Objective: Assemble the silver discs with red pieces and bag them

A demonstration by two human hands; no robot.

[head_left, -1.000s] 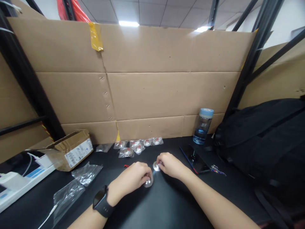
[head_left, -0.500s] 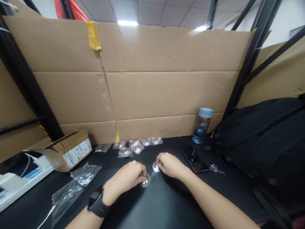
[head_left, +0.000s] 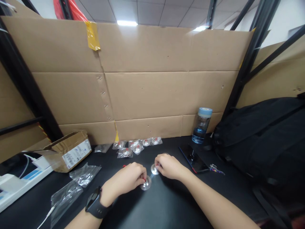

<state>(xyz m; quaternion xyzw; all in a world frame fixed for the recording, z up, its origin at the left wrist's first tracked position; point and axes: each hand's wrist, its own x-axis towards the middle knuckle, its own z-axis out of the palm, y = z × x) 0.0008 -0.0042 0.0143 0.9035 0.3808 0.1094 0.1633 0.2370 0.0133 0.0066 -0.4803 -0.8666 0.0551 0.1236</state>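
My left hand, with a dark watch on its wrist, is closed on a suction cup hook. This is a clear round disc with a shiny middle, and a bit of red shows at the fingertips. A second suction cup hook lies just beyond it to the right, with the fingers of my right hand pinched at its centre. Both discs are at the table surface, close together but apart. My fingers hide part of each. A small red piece peeks out behind my left hand.
Several wrapped suction cup hooks lie along the cardboard wall. Left are crumpled clear bags, an open cardboard box and a power strip. Right are a phone, keys, a water bottle and a black backpack.
My left hand has shifted slightly left with its hook, and its fingers now sit at the red part. My right hand and its hook have moved a little left and nearer me.
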